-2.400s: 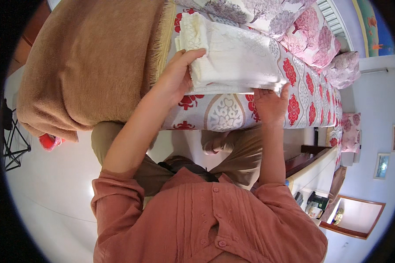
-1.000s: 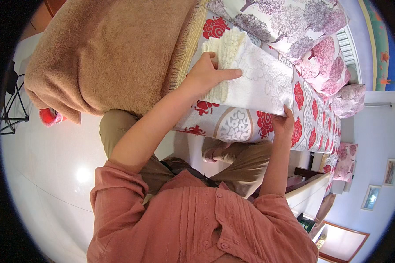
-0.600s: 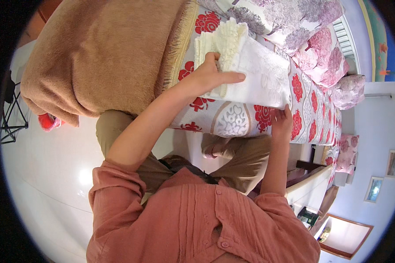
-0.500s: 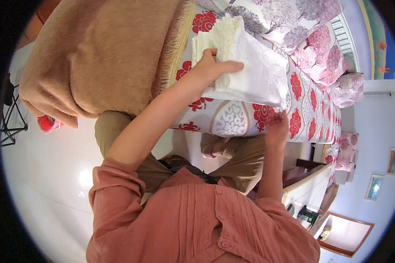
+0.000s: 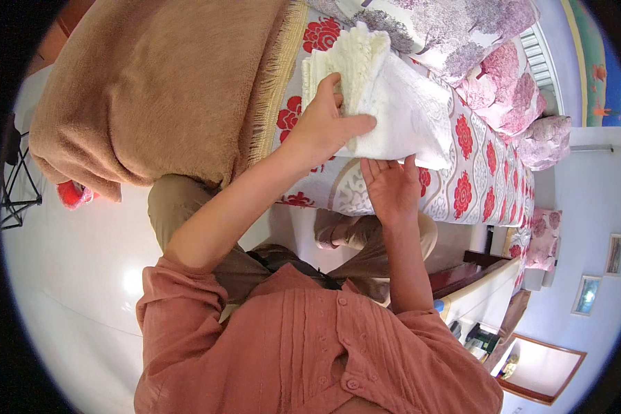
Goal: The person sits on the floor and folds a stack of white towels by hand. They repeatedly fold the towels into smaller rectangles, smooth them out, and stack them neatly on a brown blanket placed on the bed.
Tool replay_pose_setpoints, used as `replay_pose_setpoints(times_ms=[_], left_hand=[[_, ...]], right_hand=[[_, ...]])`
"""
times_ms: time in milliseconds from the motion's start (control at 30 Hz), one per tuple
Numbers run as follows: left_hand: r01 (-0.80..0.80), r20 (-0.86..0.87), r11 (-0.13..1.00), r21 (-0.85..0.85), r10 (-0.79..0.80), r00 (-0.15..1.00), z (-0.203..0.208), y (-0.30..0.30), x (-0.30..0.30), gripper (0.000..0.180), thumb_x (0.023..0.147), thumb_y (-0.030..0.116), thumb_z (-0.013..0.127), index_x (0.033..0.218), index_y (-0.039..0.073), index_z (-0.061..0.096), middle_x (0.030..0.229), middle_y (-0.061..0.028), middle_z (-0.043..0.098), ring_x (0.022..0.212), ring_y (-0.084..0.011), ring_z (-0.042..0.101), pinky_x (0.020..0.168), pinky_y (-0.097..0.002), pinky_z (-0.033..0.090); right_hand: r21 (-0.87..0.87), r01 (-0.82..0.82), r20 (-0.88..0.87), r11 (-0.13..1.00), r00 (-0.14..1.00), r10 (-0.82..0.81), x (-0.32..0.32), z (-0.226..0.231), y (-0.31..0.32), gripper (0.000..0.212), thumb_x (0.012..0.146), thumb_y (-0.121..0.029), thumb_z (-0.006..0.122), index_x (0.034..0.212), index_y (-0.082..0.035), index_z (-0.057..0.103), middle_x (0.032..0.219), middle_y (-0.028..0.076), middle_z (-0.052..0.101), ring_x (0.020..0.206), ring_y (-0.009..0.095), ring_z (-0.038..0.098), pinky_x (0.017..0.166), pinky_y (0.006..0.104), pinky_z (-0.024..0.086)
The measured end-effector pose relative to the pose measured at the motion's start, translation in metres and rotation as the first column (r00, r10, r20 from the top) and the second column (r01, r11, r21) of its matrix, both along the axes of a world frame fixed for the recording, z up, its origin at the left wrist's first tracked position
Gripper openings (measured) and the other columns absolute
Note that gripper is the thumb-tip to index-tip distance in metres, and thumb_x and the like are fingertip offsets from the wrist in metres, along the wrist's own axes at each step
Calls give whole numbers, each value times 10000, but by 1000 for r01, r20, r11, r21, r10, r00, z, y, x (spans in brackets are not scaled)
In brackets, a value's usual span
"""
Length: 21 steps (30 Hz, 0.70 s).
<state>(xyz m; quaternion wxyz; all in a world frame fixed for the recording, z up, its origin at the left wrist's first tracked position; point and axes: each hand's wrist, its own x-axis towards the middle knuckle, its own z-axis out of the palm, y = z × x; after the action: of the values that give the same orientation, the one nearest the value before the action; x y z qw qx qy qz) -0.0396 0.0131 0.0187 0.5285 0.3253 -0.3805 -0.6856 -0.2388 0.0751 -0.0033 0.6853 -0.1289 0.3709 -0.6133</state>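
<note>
A folded white cloth with a ruffled left side (image 5: 403, 103) lies on the patterned bed cover. My left hand (image 5: 331, 121) is closed on its near left part, the thumb laid over the top and the fingers along the ruffled folds. Just below the near edge of the cloth is my right hand (image 5: 392, 188), palm upward, with its fingers apart. Its fingertips reach that edge; whether they go under it is hard to see.
A brown fringed blanket (image 5: 152, 90) covers the bed's left part. Red flowers mark the bed cover (image 5: 462, 196). Tree-print pillows (image 5: 504, 86) lie at the far right. A wooden-edged table (image 5: 486, 293) stands to my right, a black folding frame (image 5: 22, 186) at the left.
My right hand has moved left from the cloth's near right corner to the middle of its near edge, turning palm up. That corner now rests lower. My left hand keeps its hold.
</note>
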Motion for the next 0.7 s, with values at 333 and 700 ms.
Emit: replay_pose_setpoints(times_ms=[333,700], left_hand=[[-130,-57,990,58,134,989,-17,-23,-7,1044,723,114,835,1510,-101,184,1348,-251,522,1157,-305,624,975,-356,522],[-100,289,993,-67,115,951,-19,-12,8,1039,683,172,826,1516,-77,257,1232,-233,618,1055,-294,666,928,-353,530]], right_hand=[[-60,92,166,994,983,-81,-21,-4,-7,650,959,-465,662,1414,-37,482,1408,149,541,1381,329,452,1193,507,329],[-99,247,39,964,969,-245,-66,-6,-12,855,906,-517,708,1487,19,384,1541,174,419,1398,354,416,1193,512,311]])
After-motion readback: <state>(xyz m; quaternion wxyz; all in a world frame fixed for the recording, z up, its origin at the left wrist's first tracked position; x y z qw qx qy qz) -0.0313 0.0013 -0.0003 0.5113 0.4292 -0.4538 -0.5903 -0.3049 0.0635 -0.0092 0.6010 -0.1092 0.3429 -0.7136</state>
